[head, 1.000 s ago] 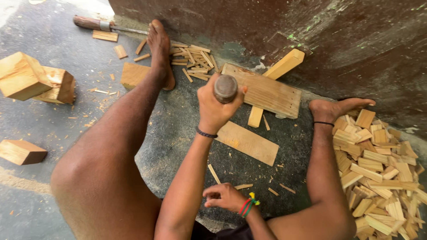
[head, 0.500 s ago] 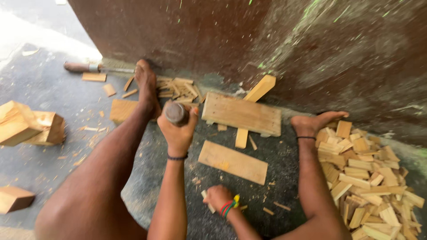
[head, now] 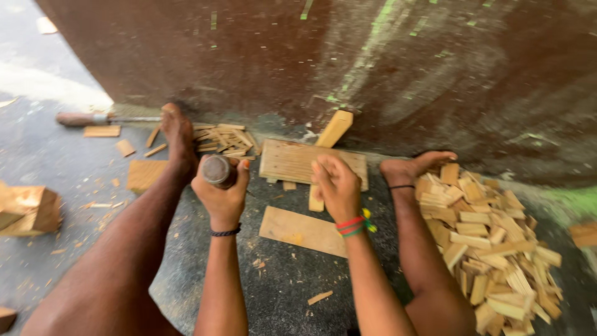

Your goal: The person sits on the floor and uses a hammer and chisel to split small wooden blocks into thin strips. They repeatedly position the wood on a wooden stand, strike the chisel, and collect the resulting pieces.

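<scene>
My left hand (head: 222,190) is clenched around a tool with a round, dark-ended handle (head: 217,169), held upright above the floor. My right hand (head: 336,185) lies on a long wooden stick (head: 334,129), fingers curled over it. The stick rests across a flat wooden board (head: 287,160) close to the wall. A second, thinner plank (head: 300,230) lies on the dark floor just in front of both hands. My bare legs spread to either side, with the left foot (head: 177,134) and right foot (head: 415,167) near the wall.
A large heap of short cut wood pieces (head: 491,242) lies to the right. Thin sticks (head: 224,140) lie near the left foot. A wooden-handled tool (head: 81,118) and chunky wood blocks (head: 28,208) are at the left. A rusty brown wall (head: 373,62) closes the far side.
My right hand has moved forward from near my body onto the stick on the board. My left hand with the tool has come lower and slightly left.
</scene>
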